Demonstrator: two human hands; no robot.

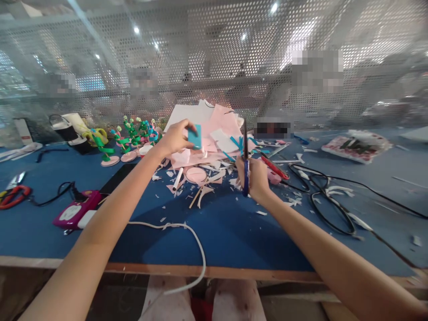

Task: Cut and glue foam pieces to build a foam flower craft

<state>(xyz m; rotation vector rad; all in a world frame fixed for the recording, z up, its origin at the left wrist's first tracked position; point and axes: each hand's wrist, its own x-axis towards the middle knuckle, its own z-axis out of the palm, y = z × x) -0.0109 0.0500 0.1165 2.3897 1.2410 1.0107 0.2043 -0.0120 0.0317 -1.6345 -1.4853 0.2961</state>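
Observation:
A small teal piece [195,137], flat and roughly rectangular, is pinched in my left hand [177,137] above the pile of paper. Blue-handled scissors [246,167] are in my right hand [256,177], their blades pointing up and away from me. Beyond the hands lie pink and white sheets [222,120], heaped with offcuts. Several teal strips [238,145] lie just past my right hand. Between the hands, nearer to me, are a pink disc [196,174] and a white marker [178,179].
Small green plant-like models [135,133] stand at the left, near a purple power block [78,209]. Orange-handled scissors [15,196] lie far left. A black cable [329,209] loops on the right, near a plastic-wrapped packet [356,146]. A white cable [190,229] hangs over the front edge.

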